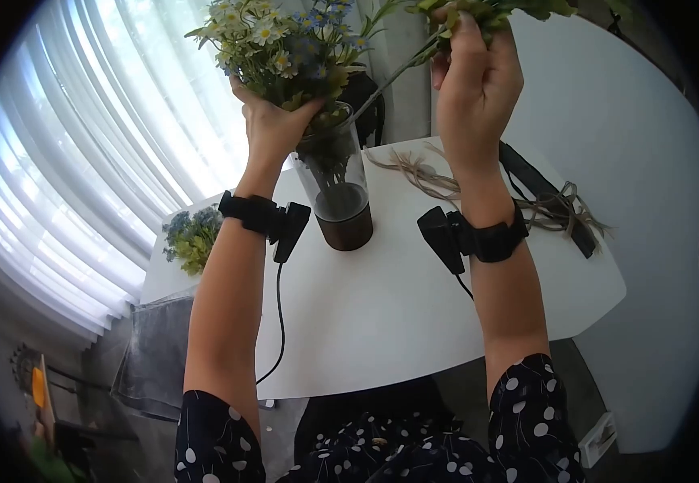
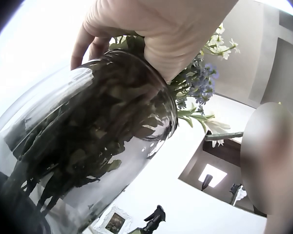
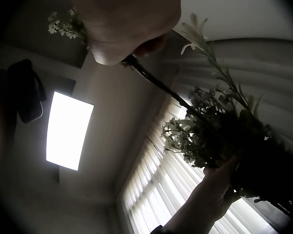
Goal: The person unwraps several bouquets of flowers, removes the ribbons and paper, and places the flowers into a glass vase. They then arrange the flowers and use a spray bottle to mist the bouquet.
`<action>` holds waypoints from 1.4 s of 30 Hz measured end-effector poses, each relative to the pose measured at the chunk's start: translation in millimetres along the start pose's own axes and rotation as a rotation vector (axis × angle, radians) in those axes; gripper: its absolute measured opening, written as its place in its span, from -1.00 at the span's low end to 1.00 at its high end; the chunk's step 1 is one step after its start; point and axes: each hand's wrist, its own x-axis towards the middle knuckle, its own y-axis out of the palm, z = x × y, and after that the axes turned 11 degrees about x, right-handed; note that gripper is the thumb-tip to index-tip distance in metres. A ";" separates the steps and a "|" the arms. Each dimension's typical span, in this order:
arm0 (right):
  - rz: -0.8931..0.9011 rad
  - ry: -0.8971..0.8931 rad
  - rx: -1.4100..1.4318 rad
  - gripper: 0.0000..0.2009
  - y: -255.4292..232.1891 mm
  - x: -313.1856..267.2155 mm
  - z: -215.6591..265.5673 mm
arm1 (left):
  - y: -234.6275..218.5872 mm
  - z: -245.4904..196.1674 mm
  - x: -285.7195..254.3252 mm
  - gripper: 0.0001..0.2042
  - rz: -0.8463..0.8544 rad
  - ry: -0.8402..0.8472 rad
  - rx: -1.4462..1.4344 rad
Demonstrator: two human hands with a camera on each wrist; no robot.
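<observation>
Curving round the leafy base of the white-and-blue flower bunch (image 1: 277,48), the thumb and fingers of the left hand (image 1: 273,129) hold it, as we see, at the rim of the smooth, clear glass vase (image 1: 351,173). Below those fingers, crowded dark stems fill the vase's upper part, above its brown cylindrical base. The right hand (image 1: 482,97) pinches a slender, leafy green stem (image 1: 402,71) between thumb and fingers; it slants from them down toward the rim, though we cannot quite tell whether its tip is inside. Beneath the right fingers, limp tan strands (image 1: 418,173) lie on the white table (image 1: 366,322).
</observation>
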 end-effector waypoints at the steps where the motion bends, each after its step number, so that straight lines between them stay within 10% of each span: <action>1: 0.003 0.018 0.054 -0.78 2.9 5.5 0.2 | 0.8 0.2 0.5 0.23 -0.015 0.011 0.018; 10: 0.262 -0.117 -0.243 -0.76 26.3 11.8 -62.1 | -0.8 -2.4 0.0 0.23 -0.001 -0.014 0.059; 16: 0.490 0.387 -0.479 -0.73 15.4 -23.9 -80.2 | -0.5 -0.5 1.2 0.25 0.016 -0.007 0.065; 42: 0.540 0.443 -0.496 -0.59 0.1 -49.6 -89.4 | -2.9 -8.2 -3.2 0.19 0.007 -0.016 0.100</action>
